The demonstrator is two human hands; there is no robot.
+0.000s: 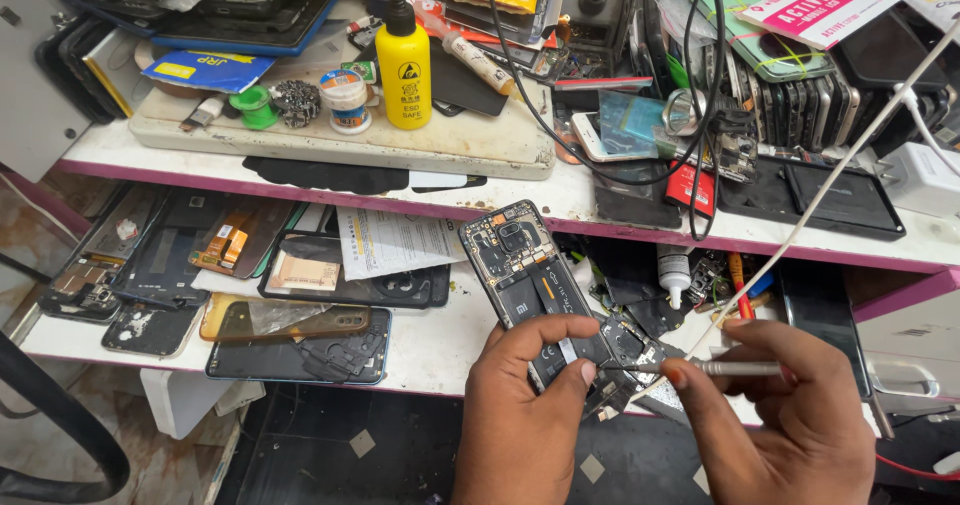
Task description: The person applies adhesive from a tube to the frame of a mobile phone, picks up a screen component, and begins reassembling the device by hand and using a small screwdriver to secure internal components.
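Both hands sit at the bottom centre of the frame. Left hand [525, 395] closes its fingers around the lower end of an opened phone [535, 290], back cover already off, board and battery bare. Right hand [790, 405] pinches a slim metal screwdriver [700, 368], tip touching the phone's lower part. Spare phone shells [300, 340] lie lower left; a yellow bottle [403, 65] stands on the upper shelf.

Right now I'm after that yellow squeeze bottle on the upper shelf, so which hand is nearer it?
Left. The left hand holds the opened phone, below the yellow bottle. The right hand, gripping a screwdriver, sits farther right.
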